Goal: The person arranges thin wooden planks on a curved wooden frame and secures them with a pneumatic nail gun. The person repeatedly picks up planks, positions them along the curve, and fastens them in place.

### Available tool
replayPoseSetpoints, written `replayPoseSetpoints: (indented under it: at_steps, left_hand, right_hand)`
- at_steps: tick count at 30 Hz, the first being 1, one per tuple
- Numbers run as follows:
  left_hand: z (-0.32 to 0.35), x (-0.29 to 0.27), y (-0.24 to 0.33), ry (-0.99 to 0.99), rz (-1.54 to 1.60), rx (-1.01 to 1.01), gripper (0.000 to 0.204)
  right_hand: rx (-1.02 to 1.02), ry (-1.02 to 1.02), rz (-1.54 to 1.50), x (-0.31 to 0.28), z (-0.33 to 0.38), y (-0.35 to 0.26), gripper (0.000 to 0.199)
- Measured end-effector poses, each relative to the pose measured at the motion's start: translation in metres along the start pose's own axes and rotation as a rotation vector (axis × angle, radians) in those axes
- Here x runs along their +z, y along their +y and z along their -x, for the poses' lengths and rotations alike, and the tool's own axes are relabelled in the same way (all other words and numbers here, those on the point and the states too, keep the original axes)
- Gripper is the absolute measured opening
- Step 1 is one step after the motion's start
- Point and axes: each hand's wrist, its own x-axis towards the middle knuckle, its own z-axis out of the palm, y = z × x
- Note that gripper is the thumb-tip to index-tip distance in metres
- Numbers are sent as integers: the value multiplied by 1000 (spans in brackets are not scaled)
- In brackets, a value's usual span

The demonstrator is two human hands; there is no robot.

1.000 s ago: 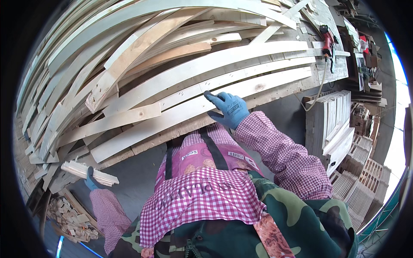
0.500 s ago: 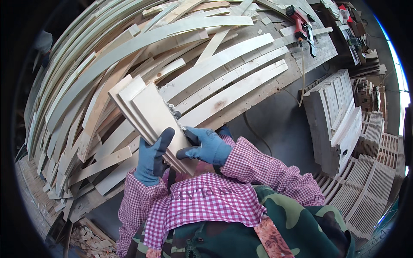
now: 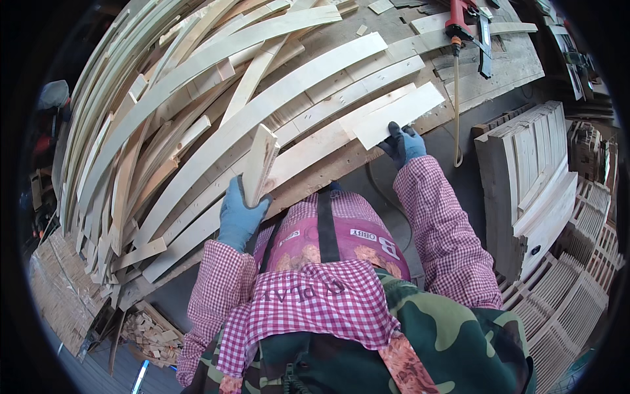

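Note:
My gloved left hand [image 3: 240, 213] is closed round the lower end of a short wooden board [image 3: 260, 164], held tilted on its edge above the bench; whether it is one board or several pressed together is hard to tell. Farther right, my gloved right hand [image 3: 405, 144] grips the near edge of a flat pale board [image 3: 401, 115], thumb on top and fingers underneath. That board lies over a long wooden strip [image 3: 315, 152] along the bench's near edge. Behind it rest curved wooden slats [image 3: 308, 82].
A red nail gun [image 3: 461, 25] with an air hose [image 3: 457, 108] lies at the bench's far right. Many curved strips [image 3: 125, 111] heap up on the left. Stacked wooden panels [image 3: 518, 177] and slatted frames [image 3: 558, 289] stand right. A crate of offcuts [image 3: 152, 333] sits lower left.
The stack of boards held in both hands is now split. My right hand has carried one board right and onto the bench strip; my left hand keeps the rest, turned on edge.

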Motion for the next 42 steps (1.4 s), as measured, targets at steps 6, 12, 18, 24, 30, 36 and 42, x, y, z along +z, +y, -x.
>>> replayPoseSetpoints:
  at_steps: [6, 12, 18, 24, 30, 36, 42]
  left_hand:
    - [-2, 47, -71, -132, -101, -2, 66]
    - [-12, 53, -76, -160, 40, -162, 61]
    - [-20, 65, -84, -117, -42, -119, 63]
    - [-20, 62, -77, -118, -66, -128, 66]
    - [-22, 68, -87, -60, -177, -73, 75]
    - [-17, 63, -78, -136, -143, -166, 86]
    - [-21, 56, -100, -204, -151, -187, 90]
  right_hand:
    - [122, 12, 114, 22, -30, 11, 39]
    - [123, -138, 410, 12, -45, 18, 33]
    - [117, -123, 525, 4, -52, 9, 25]
    - [67, -126, 559, 18, -34, 6, 30]
    - [63, -141, 857, 12, -34, -18, 33]
    - [-468, 126, 703, -26, -50, -52, 41]
    - [-443, 314, 1426, -5, -72, -72, 73]
